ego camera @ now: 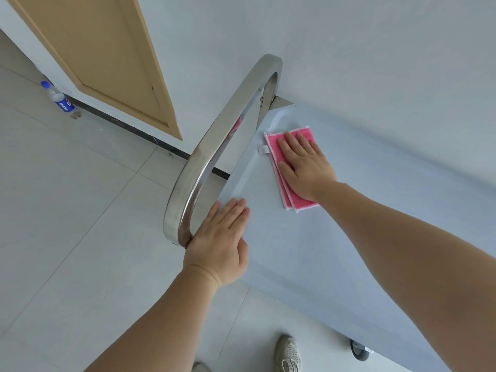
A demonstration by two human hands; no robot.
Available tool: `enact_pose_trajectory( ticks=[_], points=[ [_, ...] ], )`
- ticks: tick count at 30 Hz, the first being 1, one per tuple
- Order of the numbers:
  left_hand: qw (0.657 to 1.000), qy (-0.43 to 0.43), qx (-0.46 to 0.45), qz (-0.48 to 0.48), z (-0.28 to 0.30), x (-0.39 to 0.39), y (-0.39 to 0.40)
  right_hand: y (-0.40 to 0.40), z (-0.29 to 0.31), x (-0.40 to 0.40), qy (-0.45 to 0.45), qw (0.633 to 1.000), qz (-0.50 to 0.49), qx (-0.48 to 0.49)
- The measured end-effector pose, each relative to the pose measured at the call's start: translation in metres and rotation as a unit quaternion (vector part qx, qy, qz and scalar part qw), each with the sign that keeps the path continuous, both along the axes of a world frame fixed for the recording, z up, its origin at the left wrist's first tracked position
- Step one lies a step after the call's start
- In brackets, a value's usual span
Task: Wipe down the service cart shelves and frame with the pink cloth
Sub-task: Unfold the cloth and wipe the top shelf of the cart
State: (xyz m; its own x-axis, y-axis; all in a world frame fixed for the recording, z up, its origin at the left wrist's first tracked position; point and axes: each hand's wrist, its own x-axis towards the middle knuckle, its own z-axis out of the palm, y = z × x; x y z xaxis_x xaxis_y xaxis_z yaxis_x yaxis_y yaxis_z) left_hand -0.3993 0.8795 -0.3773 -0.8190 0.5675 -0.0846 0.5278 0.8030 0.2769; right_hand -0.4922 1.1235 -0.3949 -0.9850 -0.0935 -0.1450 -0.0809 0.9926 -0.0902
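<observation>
On the far left we are seeing a plastic bottle (pixel 59 99) lying on the tiled floor (pixel 80 210) by the foot of a wooden door (pixel 107 63), well apart from the work. Next comes the steel handle loop (pixel 214 146) of the service cart, arching up from its left end.

Our left hand (pixel 218 237) is resting flat at the base of that loop, fingers straight and together, holding nothing; we judge it is steadying the cart. It is lying on the near left edge of the top shelf (pixel 335 264), a pale flat surface running away to the right.

Further right, our right hand (pixel 303 165) is pressing the pink cloth (pixel 288 194) onto the top shelf with fingers spread and straight, palm down, not gripping. The cloth is folded into a long rectangle near the far left corner, just beside the far leg of the loop. Its long axis is running from the near side toward the far side of the shelf, and a small white tag (pixel 263 149) is sticking out of its left edge.

We judge we are wiping the top shelf, early in the task. The next move is calling for even pressure while sweeping rightward across the shelf; the handle loop and whatever lower shelves the cart has are waiting. At the lower right, a caster (pixel 358 350) is showing under the shelf, near our shoe (pixel 288 353).
</observation>
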Motion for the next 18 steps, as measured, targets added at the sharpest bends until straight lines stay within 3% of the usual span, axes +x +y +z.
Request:
enact_pose_trajectory(
  ticks=[7, 18],
  points=[
    [1.000, 0.001, -0.012, -0.006, 0.002, -0.003, 0.000, 0.020, 0.000, -0.052, -0.002, 0.999, -0.033, 0.016],
    [1.000, -0.011, -0.004, 0.010, -0.002, 0.000, -0.002, 0.016, -0.005, -0.094, 0.013, 0.999, -0.006, 0.038]
  ],
)
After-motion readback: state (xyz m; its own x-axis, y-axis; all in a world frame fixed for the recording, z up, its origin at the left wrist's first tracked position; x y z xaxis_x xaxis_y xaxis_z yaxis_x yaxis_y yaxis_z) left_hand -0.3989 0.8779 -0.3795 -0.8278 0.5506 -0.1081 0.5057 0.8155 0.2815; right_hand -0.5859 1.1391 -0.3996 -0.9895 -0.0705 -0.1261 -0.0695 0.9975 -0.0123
